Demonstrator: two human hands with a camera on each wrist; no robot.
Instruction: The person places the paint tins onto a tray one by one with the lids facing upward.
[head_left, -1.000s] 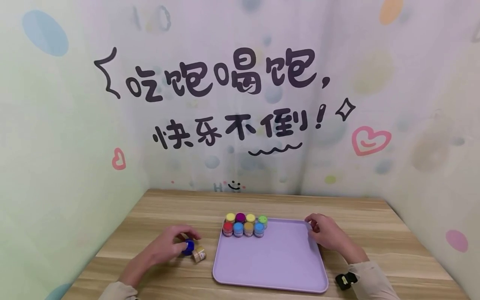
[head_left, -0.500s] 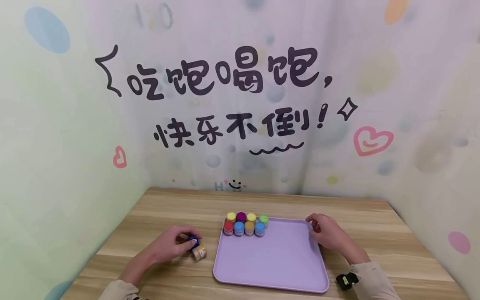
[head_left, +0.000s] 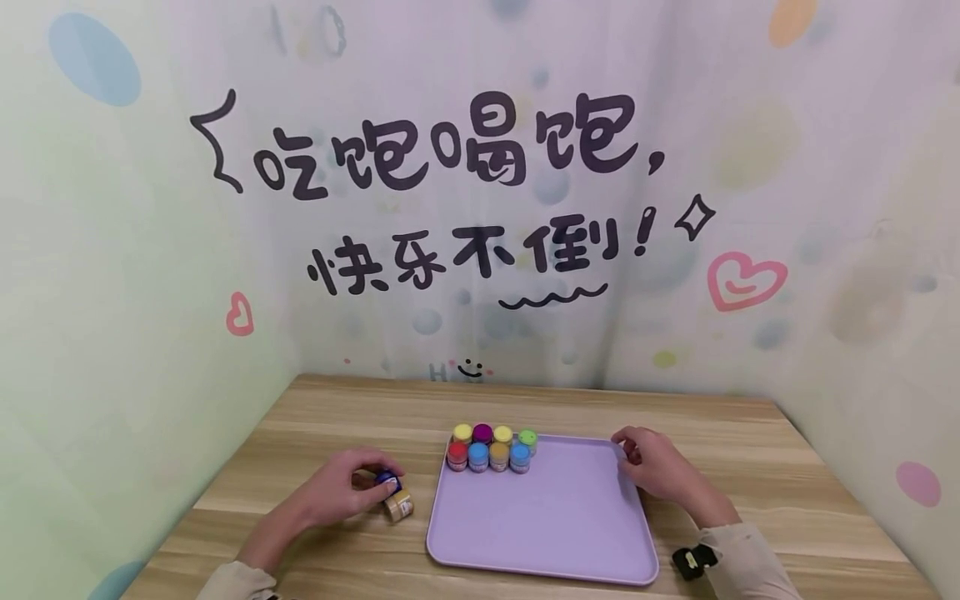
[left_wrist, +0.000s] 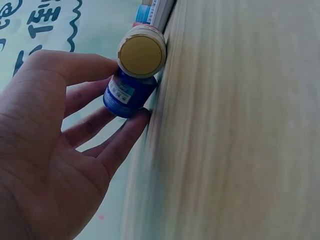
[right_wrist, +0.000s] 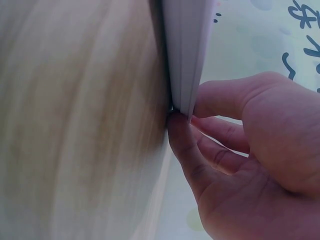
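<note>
My left hand pinches a small dark-blue paint jar left of the tray, thumb on one side and fingers on the other. The blue jar leans on its side in the left wrist view. Touching it is a second jar with a tan-yellow lid, also lying tilted on the table. At the far right corner of the lilac tray, my right hand grips the rim between thumb and fingers, as the right wrist view shows from close by.
Several upright paint jars stand in two rows at the tray's far left corner, among them a red-lidded jar and a green-lidded jar. A black wrist strap sits by the right sleeve. Behind the wooden table hangs a printed curtain.
My left hand has turned the blue jar and shifted it slightly right, against the tan-lidded jar. The right hand stays on the tray corner.
</note>
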